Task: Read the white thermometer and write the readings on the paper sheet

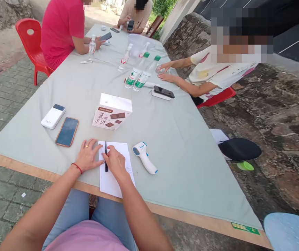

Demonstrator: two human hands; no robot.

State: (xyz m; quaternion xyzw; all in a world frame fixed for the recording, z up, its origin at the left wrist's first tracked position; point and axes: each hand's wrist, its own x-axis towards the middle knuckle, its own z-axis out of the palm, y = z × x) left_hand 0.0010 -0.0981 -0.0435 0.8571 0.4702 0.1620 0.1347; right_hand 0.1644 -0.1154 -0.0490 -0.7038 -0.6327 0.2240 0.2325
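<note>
Paper (115,174) lies on the table (180,139); left hand (88,157) flat, pinning it at nine o'clock, right hand (116,161) pinching a pen (105,158) upright to write.

Outdoor check-in or survey station sitting on paved roadside: long cloth-covered table (180,146) standing on brick paving (3,101), stone wall (282,115) running alongside, people sitting on red plastic chairs (31,42), sunlight falling across everything.

Pink top, blue jeans, red wrist cord (76,168) + ring (86,145) on left.
</note>
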